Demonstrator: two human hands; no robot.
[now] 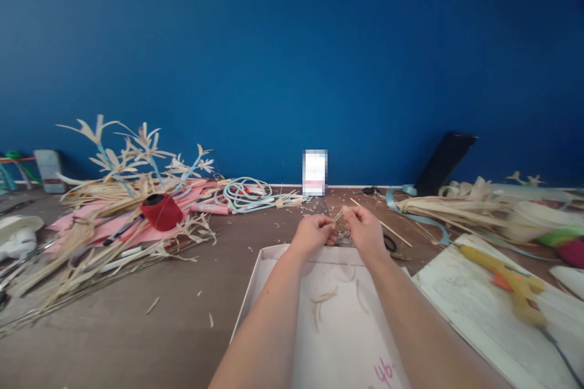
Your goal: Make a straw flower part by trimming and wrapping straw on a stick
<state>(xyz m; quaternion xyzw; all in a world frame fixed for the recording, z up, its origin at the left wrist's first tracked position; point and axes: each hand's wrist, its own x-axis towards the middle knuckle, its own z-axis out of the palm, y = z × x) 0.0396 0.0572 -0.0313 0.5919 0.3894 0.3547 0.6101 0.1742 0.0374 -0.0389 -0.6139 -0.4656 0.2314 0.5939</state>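
Above the far edge of a shallow white box lid (252, 282), my left hand (314, 234) and my right hand (363, 228) come close together. Both are closed in a pinch around a thin straw-coloured strip (338, 216) that shows between the fingertips. Several curled dry strips (323, 300) lie inside the lid, between my forearms. Just right of my right hand are a black loop (390, 243), perhaps a scissors handle, and a thin stick (396, 234). Small scraps are scattered on the brown table around my hands.
Left: dried straw flowers (121, 161), a red thread spool (162, 213) and coiled pale-blue cord (246, 193). A lit phone (314, 173) leans against the blue wall. Right: a yellow glue gun (506, 276) on a white board (456, 292), straw bundles (456, 209) and a dark upright object (443, 164).
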